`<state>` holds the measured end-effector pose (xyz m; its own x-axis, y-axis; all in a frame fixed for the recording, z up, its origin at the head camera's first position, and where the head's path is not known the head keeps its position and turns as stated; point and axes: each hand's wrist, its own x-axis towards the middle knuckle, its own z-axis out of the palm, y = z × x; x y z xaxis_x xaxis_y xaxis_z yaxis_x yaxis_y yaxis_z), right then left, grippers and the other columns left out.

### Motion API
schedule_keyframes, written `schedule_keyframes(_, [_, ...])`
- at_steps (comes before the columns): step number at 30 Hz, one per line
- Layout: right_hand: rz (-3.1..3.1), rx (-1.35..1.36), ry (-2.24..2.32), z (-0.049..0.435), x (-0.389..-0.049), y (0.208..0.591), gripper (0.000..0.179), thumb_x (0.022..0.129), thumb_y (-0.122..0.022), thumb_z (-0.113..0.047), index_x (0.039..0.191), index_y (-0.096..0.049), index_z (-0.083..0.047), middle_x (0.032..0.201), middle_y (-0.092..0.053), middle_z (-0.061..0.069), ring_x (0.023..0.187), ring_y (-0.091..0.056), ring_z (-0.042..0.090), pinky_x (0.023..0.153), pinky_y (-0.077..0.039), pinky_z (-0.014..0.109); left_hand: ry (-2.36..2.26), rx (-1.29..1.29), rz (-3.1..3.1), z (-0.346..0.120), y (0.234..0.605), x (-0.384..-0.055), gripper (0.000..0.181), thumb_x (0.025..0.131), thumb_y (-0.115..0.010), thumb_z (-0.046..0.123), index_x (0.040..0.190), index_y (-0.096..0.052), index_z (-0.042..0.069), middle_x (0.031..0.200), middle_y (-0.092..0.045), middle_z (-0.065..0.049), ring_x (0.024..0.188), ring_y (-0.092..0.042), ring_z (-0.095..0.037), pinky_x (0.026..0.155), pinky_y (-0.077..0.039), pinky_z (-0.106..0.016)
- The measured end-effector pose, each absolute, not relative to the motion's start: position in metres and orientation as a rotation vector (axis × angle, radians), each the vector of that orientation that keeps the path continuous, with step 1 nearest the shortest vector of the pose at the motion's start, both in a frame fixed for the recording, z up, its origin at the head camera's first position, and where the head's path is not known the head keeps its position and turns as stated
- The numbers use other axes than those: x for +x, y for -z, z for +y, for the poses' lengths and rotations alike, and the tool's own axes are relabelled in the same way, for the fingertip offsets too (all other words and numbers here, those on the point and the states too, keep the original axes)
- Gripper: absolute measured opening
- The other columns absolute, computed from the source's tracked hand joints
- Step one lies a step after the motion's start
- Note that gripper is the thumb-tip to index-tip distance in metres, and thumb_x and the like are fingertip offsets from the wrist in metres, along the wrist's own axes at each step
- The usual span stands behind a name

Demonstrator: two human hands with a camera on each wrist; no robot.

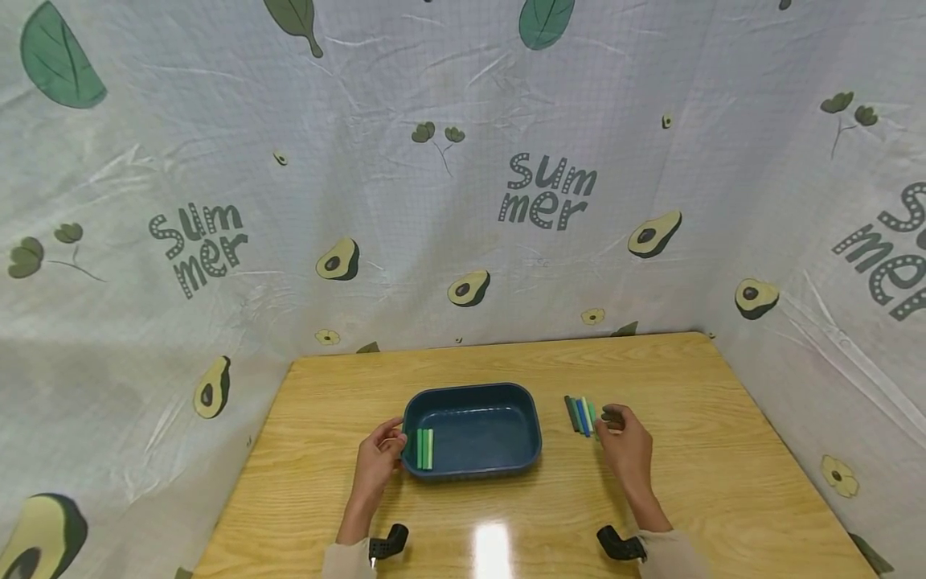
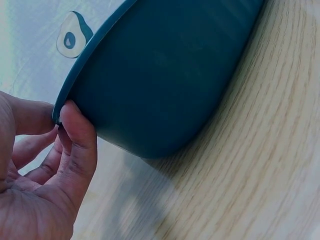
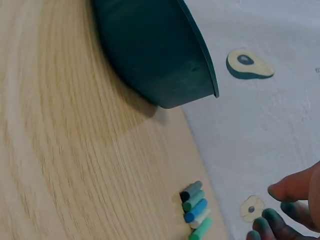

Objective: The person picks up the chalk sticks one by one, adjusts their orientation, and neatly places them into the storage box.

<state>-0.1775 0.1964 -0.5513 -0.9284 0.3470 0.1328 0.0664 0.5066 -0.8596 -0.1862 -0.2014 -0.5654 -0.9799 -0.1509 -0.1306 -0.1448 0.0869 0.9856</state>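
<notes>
A dark blue rectangular basin (image 1: 473,474) stands on the table, and my left hand (image 1: 374,462) pinches its left rim between thumb and fingers, as the left wrist view shows. Inside, against the left end, green and pale chalk sticks (image 1: 424,449) lie side by side. My right hand (image 1: 628,446) hovers just right of a row of several chalk sticks (image 1: 581,416) in black, green, blue, pale yellow and light green. In the right wrist view its thumb (image 3: 297,186) and fingers are spread apart with nothing between them, and the fingertips are stained dark green.
The wooden table (image 1: 492,515) meets a pale curtain (image 1: 405,201) printed with avocados at the back and along both sides. Each wrist wears a black camera mount (image 1: 620,544).
</notes>
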Motion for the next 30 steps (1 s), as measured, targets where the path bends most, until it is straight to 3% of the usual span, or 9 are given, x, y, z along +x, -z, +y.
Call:
schedule_keyframes(4, [-2.383, -0.406, -1.377, 0.191, -0.180, 0.558, 0.032, 0.094, -0.063, -0.011, 0.123, -0.060, 0.001, 0.115, -0.066, 0.022, 0.100, -0.066, 0.036, 0.066, -0.051, 0.022, 2.093, 0.321, -2.307, -0.202, 0.566, -0.186, 0.035, 0.097, -0.057, 0.005, 0.133, -0.056, 0.001, 0.103, -0.054, -0.008, 0.078, -0.057, -0.010, 0.058, -0.051, -0.026])
schedule_keyframes(13, [-2.191, -0.577, -1.328, 0.180, -0.188, 0.573, 0.027, 0.090, -0.066, -0.009, 0.115, -0.063, 0.002, 0.107, -0.070, 0.024, 0.095, -0.069, 0.038, 0.078, -0.054, 0.052, 2.113, 0.334, -2.308, -0.203, 0.567, -0.187, 0.036, 0.097, -0.057, 0.005, 0.133, -0.057, 0.004, 0.105, -0.054, -0.007, 0.081, -0.057, -0.013, 0.058, -0.050, -0.026])
schedule_keyframes(30, [-2.218, -0.679, -1.288, 0.178, -0.197, 0.592, 0.029, 0.089, -0.067, -0.010, 0.114, -0.065, 0.003, 0.102, -0.070, 0.027, 0.092, -0.067, 0.042, 0.084, -0.046, 0.055, 2.105, 0.334, -2.308, -0.201, 0.566, -0.185, 0.035, 0.097, -0.057, 0.004, 0.132, -0.057, 0.003, 0.106, -0.055, -0.010, 0.080, -0.057, -0.012, 0.059, -0.051, -0.027])
